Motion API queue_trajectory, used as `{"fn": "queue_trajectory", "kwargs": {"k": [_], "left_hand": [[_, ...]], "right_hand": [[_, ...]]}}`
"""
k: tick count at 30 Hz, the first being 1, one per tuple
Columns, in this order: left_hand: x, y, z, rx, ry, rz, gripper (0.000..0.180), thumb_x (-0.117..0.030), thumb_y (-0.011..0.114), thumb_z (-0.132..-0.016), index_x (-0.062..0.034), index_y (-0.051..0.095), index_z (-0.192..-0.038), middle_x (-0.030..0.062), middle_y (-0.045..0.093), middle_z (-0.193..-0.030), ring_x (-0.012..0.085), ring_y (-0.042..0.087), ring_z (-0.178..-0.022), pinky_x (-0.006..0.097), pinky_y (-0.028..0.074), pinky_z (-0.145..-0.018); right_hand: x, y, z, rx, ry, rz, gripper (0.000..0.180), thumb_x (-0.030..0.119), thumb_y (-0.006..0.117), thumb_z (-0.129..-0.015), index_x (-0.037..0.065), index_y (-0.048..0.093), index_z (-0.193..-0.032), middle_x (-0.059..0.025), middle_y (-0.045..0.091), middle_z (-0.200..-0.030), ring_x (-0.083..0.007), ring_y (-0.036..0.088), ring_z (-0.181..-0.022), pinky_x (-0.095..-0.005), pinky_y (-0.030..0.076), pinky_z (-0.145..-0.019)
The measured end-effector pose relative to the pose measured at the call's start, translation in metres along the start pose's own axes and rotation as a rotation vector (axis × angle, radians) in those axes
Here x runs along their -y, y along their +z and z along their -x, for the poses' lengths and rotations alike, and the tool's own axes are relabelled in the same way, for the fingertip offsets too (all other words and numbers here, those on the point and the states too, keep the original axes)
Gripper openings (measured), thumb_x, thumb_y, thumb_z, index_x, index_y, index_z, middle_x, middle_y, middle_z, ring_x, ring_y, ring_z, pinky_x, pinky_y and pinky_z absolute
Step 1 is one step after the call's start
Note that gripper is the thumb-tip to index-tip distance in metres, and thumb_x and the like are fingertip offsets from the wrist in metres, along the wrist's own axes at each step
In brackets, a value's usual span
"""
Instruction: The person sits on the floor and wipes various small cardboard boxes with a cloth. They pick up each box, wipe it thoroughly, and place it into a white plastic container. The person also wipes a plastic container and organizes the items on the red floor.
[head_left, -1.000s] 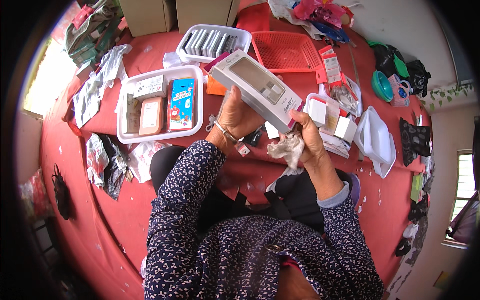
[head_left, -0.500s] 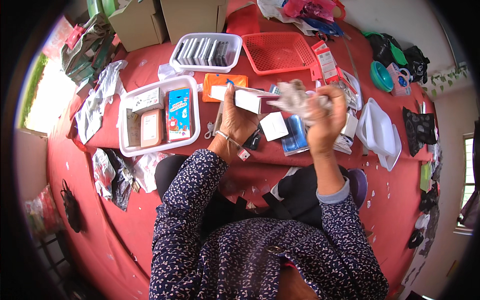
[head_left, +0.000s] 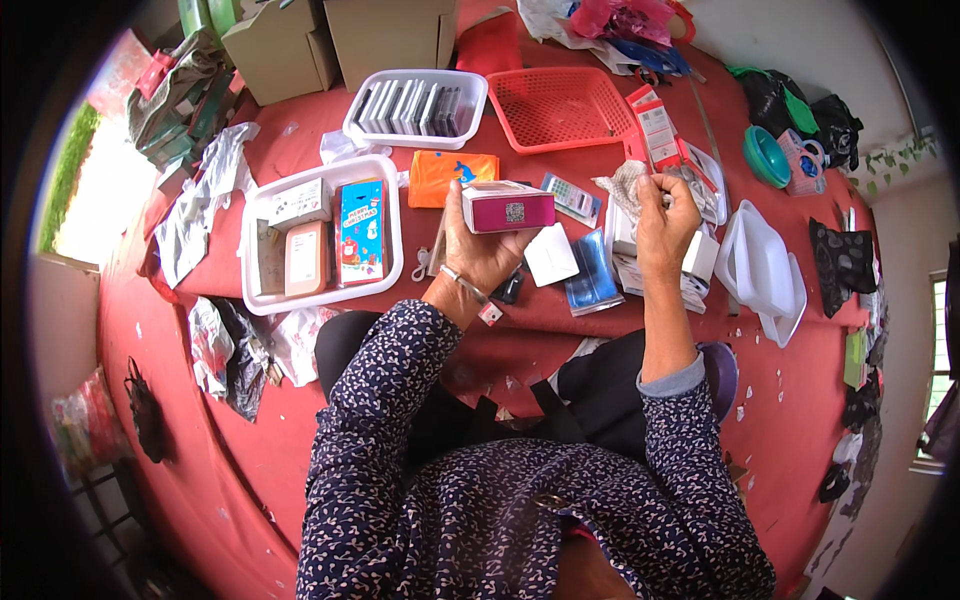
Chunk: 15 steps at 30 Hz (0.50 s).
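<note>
My left hand [head_left: 478, 243] grips a small white and magenta box [head_left: 510, 211], its magenta side turned toward me. To its right, apart from the box, my right hand [head_left: 668, 222] pinches a crumpled greyish cloth [head_left: 627, 187] that hangs off to the left of the fingers. Below and between the hands lie a white square card or small box [head_left: 551, 255] and a blue plastic-wrapped packet [head_left: 592, 272]. An orange packet [head_left: 452, 177] with a blue figure rests behind my left hand. Several white boxes [head_left: 702, 254] are piled under my right hand, partly hidden by it.
On the left stands a white tray [head_left: 392, 235] holding boxes and a blue Christmas packet. Behind are a white basket [head_left: 357, 133] with a row of thin flat cases and a red basket [head_left: 510, 128]. White stacked trays [head_left: 748, 255] and a teal bowl [head_left: 764, 157] sit right.
The cloth has moved away from the box, to the right, with my right hand. My left hand has tilted the box so its magenta side shows.
</note>
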<state>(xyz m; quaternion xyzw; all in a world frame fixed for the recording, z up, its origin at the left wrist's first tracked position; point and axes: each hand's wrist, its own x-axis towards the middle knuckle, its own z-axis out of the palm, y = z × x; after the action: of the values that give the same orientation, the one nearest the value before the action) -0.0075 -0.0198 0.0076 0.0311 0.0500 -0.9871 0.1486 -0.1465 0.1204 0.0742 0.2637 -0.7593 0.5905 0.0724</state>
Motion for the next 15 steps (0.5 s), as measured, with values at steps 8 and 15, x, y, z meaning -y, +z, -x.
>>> {"fn": "queue_trajectory", "kwargs": {"k": [8, 15], "left_hand": [[0.005, 0.005, 0.001, -0.019, -0.029, 0.014, 0.073, -0.066, 0.031, -0.081, -0.002, 0.046, -0.111, 0.0162, 0.054, -0.107, 0.0325, 0.054, -0.1, 0.043, 0.045, -0.089], [0.006, 0.025, 0.005, -0.14, -0.028, -0.22, 0.068, -0.061, 0.048, -0.078, -0.0092, 0.043, -0.121, 0.014, 0.051, -0.112, 0.032, 0.052, -0.103, 0.05, 0.041, -0.089]], "right_hand": [[0.035, 0.038, 0.045, 0.315, -0.61, -0.021, 0.013, 0.006, 0.061, -0.076, 0.002, 0.051, -0.083, -0.0141, 0.052, -0.082, -0.028, 0.055, -0.073, -0.0335, 0.045, -0.066], [-0.018, 0.018, 0.009, 0.07, 0.071, -0.108, 0.014, 0.011, 0.058, -0.08, -0.002, 0.055, -0.077, -0.0047, 0.056, -0.067, -0.0098, 0.049, -0.058, -0.0261, 0.042, -0.054]]}}
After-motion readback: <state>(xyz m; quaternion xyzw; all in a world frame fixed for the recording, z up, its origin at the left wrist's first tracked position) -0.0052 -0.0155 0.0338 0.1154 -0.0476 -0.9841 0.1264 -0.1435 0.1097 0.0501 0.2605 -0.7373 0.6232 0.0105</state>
